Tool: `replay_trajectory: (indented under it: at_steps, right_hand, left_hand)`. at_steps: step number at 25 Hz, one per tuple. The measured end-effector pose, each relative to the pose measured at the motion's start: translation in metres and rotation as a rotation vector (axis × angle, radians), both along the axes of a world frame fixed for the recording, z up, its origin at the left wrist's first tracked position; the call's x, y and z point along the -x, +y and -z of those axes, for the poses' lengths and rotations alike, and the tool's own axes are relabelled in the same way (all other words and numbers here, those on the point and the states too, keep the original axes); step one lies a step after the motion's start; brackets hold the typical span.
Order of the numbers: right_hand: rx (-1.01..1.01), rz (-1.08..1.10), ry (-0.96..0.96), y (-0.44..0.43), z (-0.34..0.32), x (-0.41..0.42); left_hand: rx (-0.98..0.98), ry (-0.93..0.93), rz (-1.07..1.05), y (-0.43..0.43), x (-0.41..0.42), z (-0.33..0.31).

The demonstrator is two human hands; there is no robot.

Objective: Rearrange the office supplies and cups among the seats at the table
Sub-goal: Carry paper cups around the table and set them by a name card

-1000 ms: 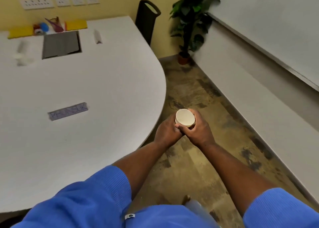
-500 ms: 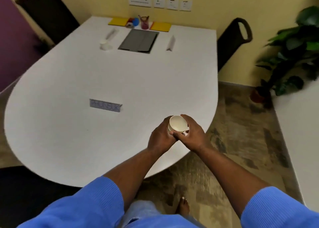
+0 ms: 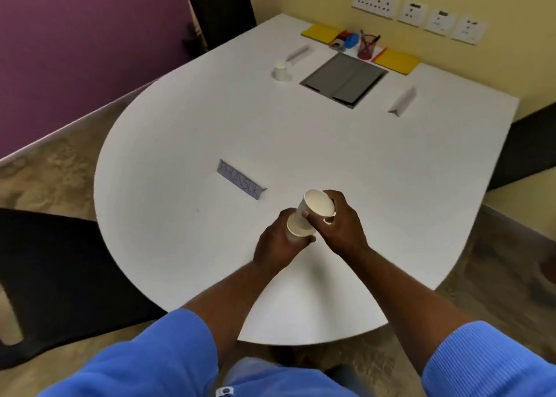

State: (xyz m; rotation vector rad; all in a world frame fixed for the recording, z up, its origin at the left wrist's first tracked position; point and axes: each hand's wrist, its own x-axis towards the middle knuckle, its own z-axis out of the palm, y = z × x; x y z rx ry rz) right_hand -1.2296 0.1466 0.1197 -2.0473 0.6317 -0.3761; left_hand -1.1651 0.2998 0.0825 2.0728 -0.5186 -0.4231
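Spanning most of the head view, the white rounded table carries at its far end a grey rectangular hatch panel, with a small white paper cup just left of it. Nearer you lies the grey folded name card lettered PHUNSUK. Your left hand curls round the lower cream paper cup. Your right hand grips the upper cream paper cup, whose base appears partly nested in the lower one. Their shared long axis tilts from near-left up to far-right, above the near part of the table. The name card lies just beyond and left of both hands, so your left hand is judged nearer it.
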Motion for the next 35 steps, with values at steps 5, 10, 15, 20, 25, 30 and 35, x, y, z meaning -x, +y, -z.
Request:
replay_trajectory:
  at_steps: [5, 10, 15, 20, 25, 30, 35]
  right_hand:
    - [0.015, 0.006, -0.017, -0.024, 0.003, -0.055]
    - [-0.017, -0.083, 0.131, -0.044, 0.044, -0.097]
    - [-0.043, -0.115, 0.263, -0.065, 0.102, -0.128]
    - [-0.076, -0.154, 0.325, -0.075, 0.142, -0.158]
    - [-0.053, -0.18, 0.335, -0.081, 0.158, -0.173]
    - [-0.032, -0.203, 0.355, -0.09, 0.16, -0.163]
    - [0.0, -0.207, 0.322, -0.089, 0.142, -0.141]
  left_hand:
    - [-0.05, -0.008, -0.08, 0.006, -0.03, 0.019]
    - [-0.098, 0.022, -0.201, 0.004, -0.053, 0.038]
    - [-0.175, 0.078, -0.218, -0.001, -0.068, 0.065]
    - [-0.22, 0.078, -0.268, -0.011, -0.085, 0.08]
    - [-0.234, 0.055, -0.283, -0.019, -0.098, 0.089]
    - [-0.226, 0.043, -0.274, -0.028, -0.103, 0.087]
    - [-0.178, 0.004, -0.244, -0.027, -0.096, 0.072]
